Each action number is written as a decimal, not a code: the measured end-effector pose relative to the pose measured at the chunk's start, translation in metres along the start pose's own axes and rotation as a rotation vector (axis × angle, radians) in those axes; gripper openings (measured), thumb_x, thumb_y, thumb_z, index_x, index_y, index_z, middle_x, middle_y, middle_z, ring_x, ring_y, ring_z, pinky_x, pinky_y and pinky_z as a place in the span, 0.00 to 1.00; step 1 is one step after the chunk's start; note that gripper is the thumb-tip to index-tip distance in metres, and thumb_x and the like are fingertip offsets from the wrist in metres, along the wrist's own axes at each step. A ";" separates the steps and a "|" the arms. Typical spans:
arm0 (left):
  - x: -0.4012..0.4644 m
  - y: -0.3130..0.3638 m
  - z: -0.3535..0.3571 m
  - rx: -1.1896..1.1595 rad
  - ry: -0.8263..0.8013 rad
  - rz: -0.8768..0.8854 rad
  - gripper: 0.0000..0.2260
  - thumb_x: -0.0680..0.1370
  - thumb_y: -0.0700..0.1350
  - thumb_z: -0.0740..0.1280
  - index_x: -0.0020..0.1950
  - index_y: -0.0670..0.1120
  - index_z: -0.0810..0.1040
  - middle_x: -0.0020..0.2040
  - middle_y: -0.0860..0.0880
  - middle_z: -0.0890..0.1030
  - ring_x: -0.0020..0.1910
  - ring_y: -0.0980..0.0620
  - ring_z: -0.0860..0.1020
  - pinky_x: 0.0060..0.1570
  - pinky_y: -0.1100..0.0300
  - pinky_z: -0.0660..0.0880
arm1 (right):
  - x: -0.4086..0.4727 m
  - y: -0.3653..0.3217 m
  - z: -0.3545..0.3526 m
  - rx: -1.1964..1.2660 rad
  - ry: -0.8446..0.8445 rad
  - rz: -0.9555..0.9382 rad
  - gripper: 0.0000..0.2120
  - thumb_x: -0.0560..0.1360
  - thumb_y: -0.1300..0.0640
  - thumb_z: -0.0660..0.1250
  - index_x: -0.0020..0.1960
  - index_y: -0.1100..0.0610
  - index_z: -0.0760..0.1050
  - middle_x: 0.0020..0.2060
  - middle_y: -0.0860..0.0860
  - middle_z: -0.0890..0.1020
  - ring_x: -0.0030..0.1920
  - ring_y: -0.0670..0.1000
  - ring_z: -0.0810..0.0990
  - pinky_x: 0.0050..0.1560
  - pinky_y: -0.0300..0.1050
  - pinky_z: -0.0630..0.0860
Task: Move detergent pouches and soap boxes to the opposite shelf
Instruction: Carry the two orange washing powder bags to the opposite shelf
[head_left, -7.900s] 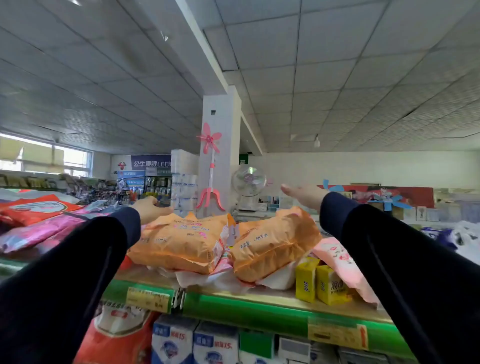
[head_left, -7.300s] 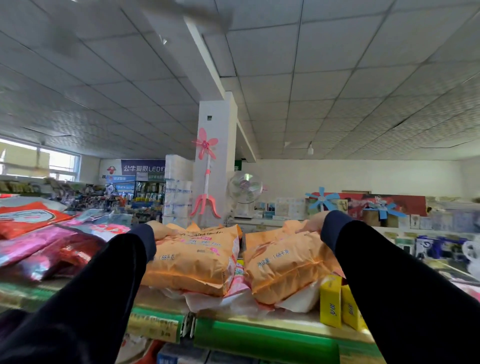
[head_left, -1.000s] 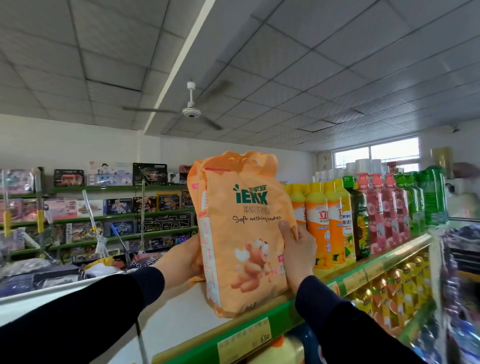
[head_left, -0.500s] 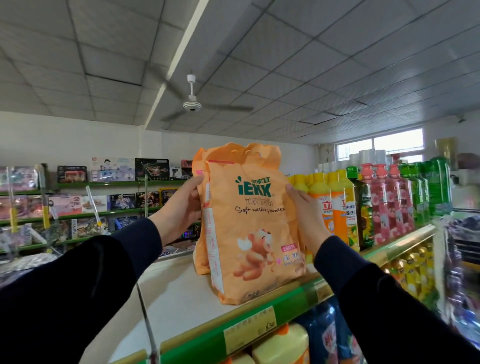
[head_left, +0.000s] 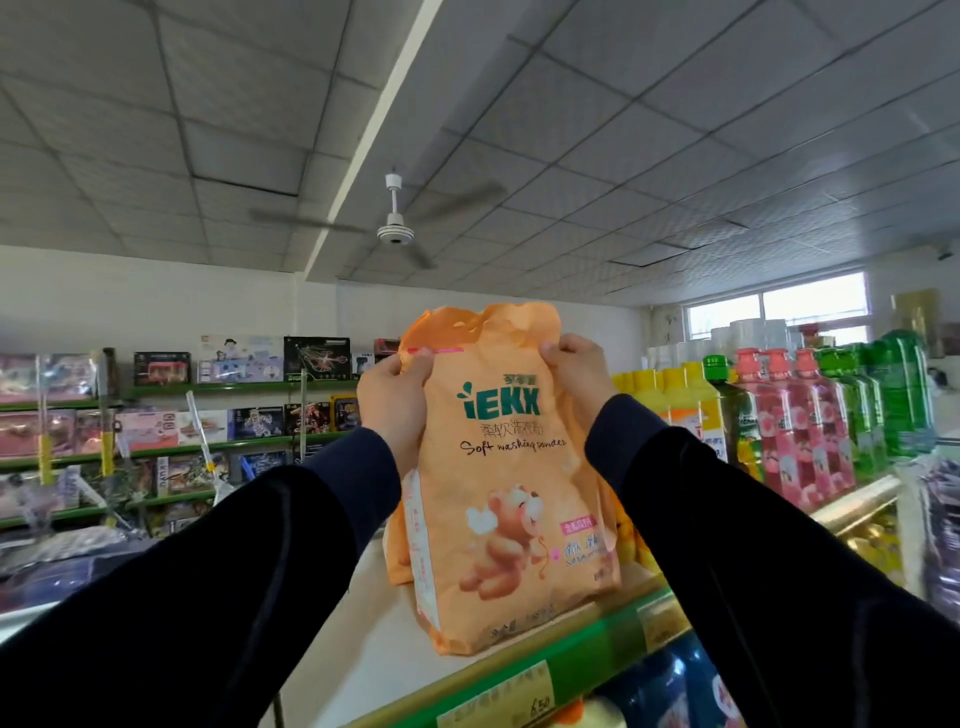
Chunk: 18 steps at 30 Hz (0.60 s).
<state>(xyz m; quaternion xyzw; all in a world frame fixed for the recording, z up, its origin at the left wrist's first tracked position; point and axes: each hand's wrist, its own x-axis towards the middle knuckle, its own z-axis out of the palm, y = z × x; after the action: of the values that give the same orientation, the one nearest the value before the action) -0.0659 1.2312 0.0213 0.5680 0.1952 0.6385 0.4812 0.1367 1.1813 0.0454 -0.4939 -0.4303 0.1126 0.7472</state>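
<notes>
Both hands have climbed from the sides of the pouch to its top corners since half a second ago, and the pouch now stands a little further in on the shelf. Left hand (head_left: 393, 396) pinches the upper left corner of the tall orange plastic detergent pouch (head_left: 511, 483), thumb in front and fingers curled behind; right hand (head_left: 574, 370) grips the upper right corner in the same clamped way. Dark sleeves run back from both wrists toward the camera. Between the hands the pouch stands upright, its long axis vertical, its base resting on the pale top shelf board with a green front rail (head_left: 587, 636), close to the front edge. A second orange pouch (head_left: 397, 551) stands just behind it, touching, mostly hidden. To the right, near the front pouch, a row of yellow, green and pink plastic detergent bottles (head_left: 789, 415) fills the same shelf. Beyond, across the aisle, green shelves of boxed toys (head_left: 166, 415) line the far wall, with a white ceiling fan (head_left: 395, 228) overhead. Judging by this, the pouch lies straight ahead of both hands and equally near each, so letting go turns on whether it balances upright unaided.
</notes>
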 end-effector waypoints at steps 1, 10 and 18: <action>0.002 -0.001 0.001 -0.023 0.010 0.001 0.12 0.81 0.47 0.68 0.46 0.40 0.82 0.41 0.40 0.81 0.39 0.44 0.79 0.42 0.47 0.77 | 0.002 0.001 0.004 0.013 0.015 -0.018 0.07 0.82 0.57 0.66 0.51 0.61 0.79 0.44 0.59 0.85 0.41 0.56 0.84 0.40 0.50 0.83; 0.020 -0.001 0.009 0.091 0.045 0.132 0.20 0.80 0.57 0.64 0.35 0.44 0.73 0.34 0.44 0.71 0.33 0.48 0.68 0.37 0.53 0.65 | 0.013 0.010 0.003 -0.058 0.030 -0.147 0.14 0.84 0.51 0.57 0.47 0.61 0.71 0.40 0.57 0.75 0.39 0.54 0.76 0.40 0.57 0.77; 0.000 -0.024 -0.025 0.148 -0.094 0.066 0.28 0.77 0.71 0.56 0.69 0.57 0.73 0.60 0.50 0.82 0.52 0.56 0.83 0.52 0.55 0.76 | -0.014 0.010 -0.022 -0.322 0.102 -0.245 0.20 0.81 0.58 0.58 0.73 0.53 0.67 0.59 0.50 0.81 0.55 0.49 0.81 0.53 0.39 0.80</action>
<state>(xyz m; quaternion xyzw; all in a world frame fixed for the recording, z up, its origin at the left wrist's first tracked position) -0.0793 1.2497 -0.0044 0.6376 0.2003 0.6102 0.4254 0.1473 1.1637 0.0262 -0.5559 -0.4612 -0.0745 0.6876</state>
